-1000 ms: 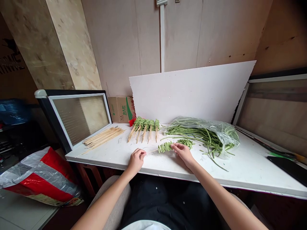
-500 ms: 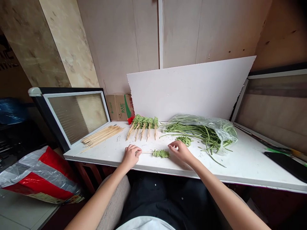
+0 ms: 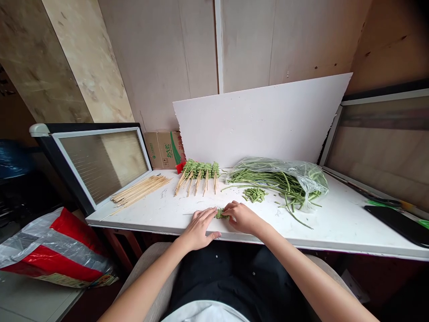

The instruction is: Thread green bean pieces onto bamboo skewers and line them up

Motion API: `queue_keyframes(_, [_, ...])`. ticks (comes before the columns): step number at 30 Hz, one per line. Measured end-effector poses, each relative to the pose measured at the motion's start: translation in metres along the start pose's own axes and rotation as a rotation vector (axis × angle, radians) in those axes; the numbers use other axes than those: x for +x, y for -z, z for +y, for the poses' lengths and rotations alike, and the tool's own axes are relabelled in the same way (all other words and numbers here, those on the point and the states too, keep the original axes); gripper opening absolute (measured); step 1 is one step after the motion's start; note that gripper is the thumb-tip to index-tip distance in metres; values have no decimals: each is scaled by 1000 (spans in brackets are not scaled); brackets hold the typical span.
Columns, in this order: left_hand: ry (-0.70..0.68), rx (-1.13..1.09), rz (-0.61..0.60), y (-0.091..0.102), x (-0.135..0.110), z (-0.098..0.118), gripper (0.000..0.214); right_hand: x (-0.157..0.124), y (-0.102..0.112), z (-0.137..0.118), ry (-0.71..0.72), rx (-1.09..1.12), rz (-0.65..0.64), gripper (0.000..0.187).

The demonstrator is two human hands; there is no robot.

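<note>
My left hand (image 3: 200, 227) and my right hand (image 3: 241, 216) meet near the front edge of the white table (image 3: 335, 232). Both press on a bean skewer (image 3: 220, 213), a row of short green bean pieces threaded on a thin stick that pokes out to the left. Their fingers are curled over it and hide most of it. A small heap of cut bean pieces (image 3: 254, 194) lies just behind my right hand. Further back lie finished bean skewers (image 3: 199, 172) in a row.
A clear bag of long green beans (image 3: 284, 179) lies at the right rear. Bare bamboo sticks (image 3: 140, 190) lie at the left. A white board (image 3: 261, 120) leans on the wall, a cardboard box (image 3: 164, 149) beside it. A dark flat object (image 3: 398, 219) lies far right.
My hands drew together toward the table's front edge with the bean skewer. My left hand slid right along the stick until both hands closed over the beans.
</note>
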State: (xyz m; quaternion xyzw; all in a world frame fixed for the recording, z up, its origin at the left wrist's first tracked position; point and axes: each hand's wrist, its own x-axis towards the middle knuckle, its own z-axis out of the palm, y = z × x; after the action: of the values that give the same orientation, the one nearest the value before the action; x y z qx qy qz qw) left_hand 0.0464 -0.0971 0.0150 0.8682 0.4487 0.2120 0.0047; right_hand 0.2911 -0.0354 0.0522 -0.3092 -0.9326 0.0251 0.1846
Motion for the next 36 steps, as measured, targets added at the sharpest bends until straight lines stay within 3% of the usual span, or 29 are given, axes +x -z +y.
queue_keyframes(9, [17,9,-5,-5,1,2,79,-1,6,-24,-39,-212,-182,41])
queue_keyframes(20, [85,-66,98,-4,-3,2,76,-1,3,-2,-38,78,-27,39])
queue_keyframes(25, [70,-47,94,-4,-3,5,67,-1,0,-1,-26,85,-2,39])
queue_keyframes(36, [64,9,73,-4,0,7,68,-1,-4,0,-6,57,29,33])
